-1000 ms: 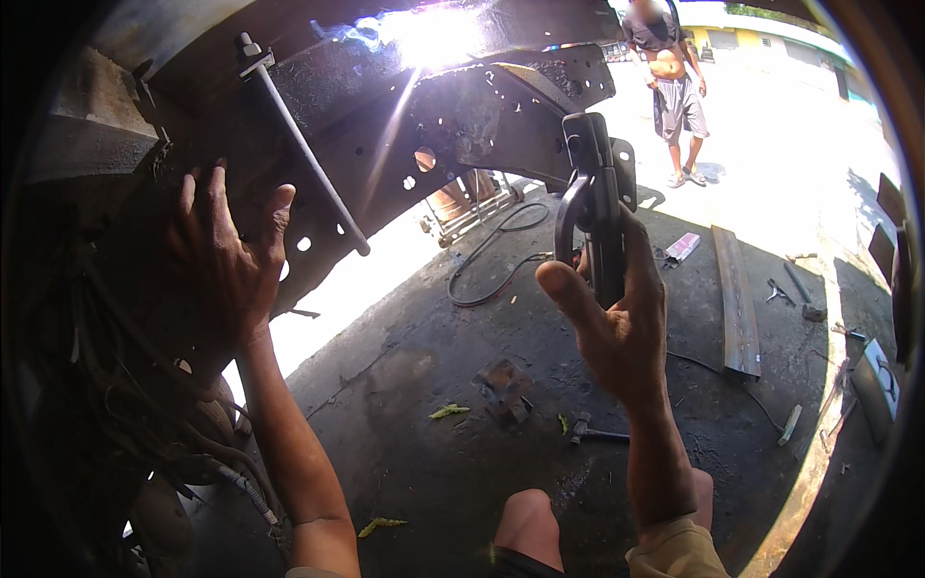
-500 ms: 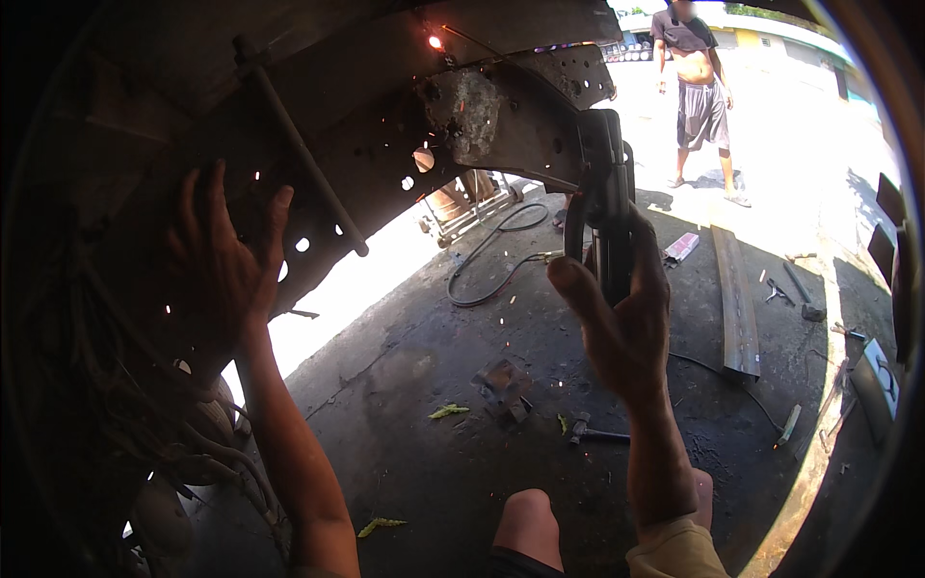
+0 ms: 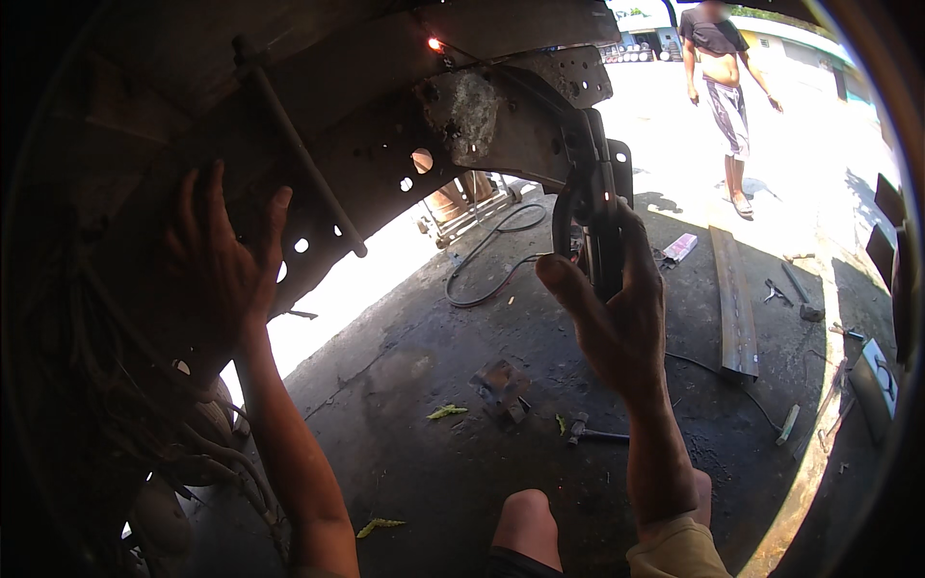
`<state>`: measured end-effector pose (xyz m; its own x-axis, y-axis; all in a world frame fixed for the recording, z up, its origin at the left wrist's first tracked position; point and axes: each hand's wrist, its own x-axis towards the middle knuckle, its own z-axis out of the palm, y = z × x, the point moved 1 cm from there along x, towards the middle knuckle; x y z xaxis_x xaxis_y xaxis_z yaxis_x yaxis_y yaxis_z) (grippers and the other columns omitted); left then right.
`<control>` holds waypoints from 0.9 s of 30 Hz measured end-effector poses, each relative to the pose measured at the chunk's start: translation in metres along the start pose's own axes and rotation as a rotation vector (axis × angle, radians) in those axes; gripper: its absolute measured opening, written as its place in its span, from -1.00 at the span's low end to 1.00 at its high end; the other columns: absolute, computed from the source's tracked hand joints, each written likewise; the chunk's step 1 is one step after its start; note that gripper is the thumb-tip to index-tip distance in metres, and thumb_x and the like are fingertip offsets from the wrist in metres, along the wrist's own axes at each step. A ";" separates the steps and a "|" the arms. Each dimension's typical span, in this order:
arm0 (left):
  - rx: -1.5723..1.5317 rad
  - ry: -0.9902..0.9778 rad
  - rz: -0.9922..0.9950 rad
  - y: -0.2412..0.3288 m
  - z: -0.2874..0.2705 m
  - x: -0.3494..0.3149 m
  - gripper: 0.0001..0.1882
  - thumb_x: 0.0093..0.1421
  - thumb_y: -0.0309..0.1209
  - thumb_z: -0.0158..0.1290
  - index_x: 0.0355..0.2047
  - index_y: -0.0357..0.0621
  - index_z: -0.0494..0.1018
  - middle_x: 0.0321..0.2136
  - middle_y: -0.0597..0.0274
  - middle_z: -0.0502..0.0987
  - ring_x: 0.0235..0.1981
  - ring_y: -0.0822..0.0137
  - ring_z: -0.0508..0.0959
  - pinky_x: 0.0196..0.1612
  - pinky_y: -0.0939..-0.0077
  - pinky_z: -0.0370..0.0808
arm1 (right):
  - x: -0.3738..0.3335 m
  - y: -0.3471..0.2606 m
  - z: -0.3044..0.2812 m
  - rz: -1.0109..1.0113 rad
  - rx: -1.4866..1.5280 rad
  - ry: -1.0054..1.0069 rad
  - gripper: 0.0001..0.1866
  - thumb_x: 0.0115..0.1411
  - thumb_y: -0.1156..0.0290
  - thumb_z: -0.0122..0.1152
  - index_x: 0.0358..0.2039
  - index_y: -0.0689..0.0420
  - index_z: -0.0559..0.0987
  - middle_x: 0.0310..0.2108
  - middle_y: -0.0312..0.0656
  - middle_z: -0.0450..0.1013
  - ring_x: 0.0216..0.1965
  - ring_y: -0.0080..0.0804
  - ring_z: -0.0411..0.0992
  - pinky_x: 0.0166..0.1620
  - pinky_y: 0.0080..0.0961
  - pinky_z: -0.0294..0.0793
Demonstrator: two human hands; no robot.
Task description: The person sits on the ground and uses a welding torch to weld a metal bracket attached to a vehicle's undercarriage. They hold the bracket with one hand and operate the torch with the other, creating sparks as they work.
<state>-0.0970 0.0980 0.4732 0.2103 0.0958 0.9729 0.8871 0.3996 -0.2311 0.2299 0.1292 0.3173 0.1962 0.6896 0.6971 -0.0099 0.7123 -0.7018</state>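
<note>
Welding glare gone, right hand [image 3: 617,318] gripping clamp [image 3: 599,226]

Harsh backlight: sunlit ground [image 3: 665,164] blown out, steel frame [image 3: 385,125] and left hand [image 3: 226,265] in deep shadow. Fisheye bends edges, black vignette at corners. Focus decent.

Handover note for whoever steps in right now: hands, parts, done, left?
Left hand: open, palm flat against the perforated metal frame overhead, beside the long rod.
Right hand: shut on the dark handheld tool, raised to the bracket at the frame's end.
Done: a rough grey patch shows on the frame, a small orange glow above it.
Left: cannot tell whether the joint is complete; check it. Hammer lies on the floor.
</note>
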 end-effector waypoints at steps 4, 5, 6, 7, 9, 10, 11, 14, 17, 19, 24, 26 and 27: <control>0.011 0.012 0.004 0.001 0.001 0.000 -0.06 0.18 0.53 0.03 0.39 0.27 0.42 0.42 0.14 0.33 0.32 -0.13 0.39 0.34 -0.19 0.25 | 0.001 0.000 -0.001 0.000 -0.030 -0.005 -0.13 0.19 -0.03 0.58 0.33 0.19 0.39 0.09 0.05 0.59 0.11 -0.21 0.58 0.13 -0.20 0.53; 0.011 0.012 0.002 0.002 0.002 0.000 -0.06 0.18 0.54 0.03 0.39 0.26 0.42 0.42 0.14 0.33 0.32 -0.13 0.39 0.34 -0.18 0.25 | 0.001 0.001 -0.001 -0.002 -0.030 -0.003 -0.13 0.19 -0.03 0.58 0.33 0.18 0.39 0.09 0.05 0.59 0.11 -0.22 0.58 0.13 -0.20 0.54; 0.008 0.037 0.029 -0.001 0.003 0.000 -0.06 0.18 0.54 0.03 0.39 0.26 0.42 0.42 0.14 0.34 0.32 -0.13 0.39 0.34 -0.19 0.26 | 0.001 0.001 -0.001 -0.012 -0.024 -0.004 -0.13 0.19 -0.03 0.58 0.33 0.18 0.39 0.09 0.05 0.59 0.10 -0.22 0.58 0.13 -0.21 0.54; 0.006 0.061 0.055 -0.006 0.005 0.000 -0.06 0.18 0.54 0.03 0.38 0.26 0.42 0.41 0.14 0.34 0.32 -0.13 0.39 0.33 -0.19 0.26 | 0.001 0.002 0.000 -0.022 -0.018 -0.006 -0.14 0.19 -0.03 0.58 0.33 0.18 0.39 0.08 0.04 0.59 0.10 -0.23 0.58 0.12 -0.21 0.54; 0.007 0.100 0.091 -0.010 0.008 0.002 -0.07 0.17 0.53 0.06 0.38 0.27 0.42 0.41 0.16 0.34 0.32 -0.12 0.39 0.32 -0.20 0.28 | 0.001 0.002 0.000 -0.035 -0.006 -0.009 -0.15 0.19 -0.02 0.58 0.32 0.17 0.40 0.08 0.03 0.59 0.08 -0.25 0.58 0.11 -0.22 0.54; 0.005 0.077 0.060 -0.007 0.007 0.001 -0.06 0.16 0.53 0.07 0.38 0.28 0.43 0.41 0.17 0.35 0.32 -0.12 0.39 0.32 -0.20 0.27 | 0.001 0.002 0.000 -0.029 -0.001 -0.009 -0.15 0.19 -0.02 0.58 0.32 0.17 0.40 0.08 0.02 0.59 0.07 -0.27 0.58 0.11 -0.23 0.54; 0.004 0.055 0.029 -0.002 0.004 -0.001 -0.06 0.15 0.52 0.08 0.38 0.28 0.43 0.41 0.17 0.35 0.32 -0.12 0.38 0.33 -0.20 0.27 | 0.000 0.000 0.000 -0.002 0.003 -0.009 -0.15 0.19 -0.02 0.58 0.31 0.17 0.40 0.07 0.02 0.59 0.06 -0.28 0.58 0.11 -0.23 0.54; 0.017 0.049 0.007 0.001 0.004 -0.001 -0.08 0.15 0.49 0.12 0.38 0.29 0.43 0.40 0.19 0.36 0.32 -0.12 0.38 0.33 -0.20 0.27 | -0.001 0.003 0.000 0.002 -0.011 -0.006 -0.17 0.20 -0.01 0.58 0.30 0.17 0.41 0.05 -0.02 0.60 0.03 -0.32 0.58 0.07 -0.26 0.54; -0.004 0.068 0.024 0.001 0.006 -0.002 -0.09 0.16 0.48 0.12 0.38 0.28 0.43 0.40 0.19 0.35 0.32 -0.13 0.38 0.34 -0.21 0.26 | 0.000 0.004 -0.002 -0.021 -0.039 -0.008 -0.17 0.20 -0.01 0.58 0.30 0.16 0.41 -0.01 -0.10 0.59 -0.06 -0.39 0.56 0.01 -0.29 0.55; 0.001 0.110 0.080 -0.011 0.008 0.000 -0.09 0.16 0.48 0.12 0.38 0.29 0.43 0.41 0.18 0.35 0.33 -0.13 0.37 0.34 -0.24 0.25 | 0.000 0.003 -0.001 -0.053 -0.029 -0.003 -0.18 0.20 0.00 0.58 0.30 0.16 0.41 -0.05 -0.16 0.57 -0.12 -0.45 0.52 -0.03 -0.31 0.54; 0.032 0.006 -0.010 0.003 0.000 -0.001 -0.08 0.16 0.50 0.10 0.39 0.29 0.42 0.43 0.17 0.32 0.35 -0.12 0.36 0.32 -0.25 0.27 | -0.002 0.003 -0.001 -0.048 -0.008 0.058 -0.17 0.19 -0.01 0.59 0.30 0.15 0.42 -0.04 -0.16 0.59 -0.12 -0.47 0.53 -0.04 -0.32 0.55; 0.031 0.005 -0.010 0.002 0.000 -0.001 -0.07 0.16 0.50 0.10 0.39 0.29 0.41 0.43 0.17 0.32 0.35 -0.12 0.36 0.32 -0.27 0.26 | 0.000 0.004 -0.001 -0.033 -0.015 0.044 -0.17 0.19 -0.01 0.59 0.31 0.15 0.42 -0.01 -0.11 0.61 -0.07 -0.42 0.56 -0.02 -0.31 0.56; 0.033 0.005 -0.010 0.002 0.000 -0.001 -0.07 0.16 0.50 0.09 0.39 0.29 0.41 0.43 0.17 0.32 0.35 -0.12 0.36 0.32 -0.27 0.26 | 0.000 0.004 -0.001 -0.027 -0.019 0.037 -0.16 0.19 -0.01 0.59 0.32 0.16 0.41 0.01 -0.08 0.62 -0.04 -0.40 0.58 0.00 -0.30 0.56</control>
<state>-0.0953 0.0986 0.4716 0.2040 0.0873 0.9751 0.8751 0.4301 -0.2216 0.2304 0.1322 0.3142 0.2319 0.6649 0.7100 0.0143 0.7275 -0.6860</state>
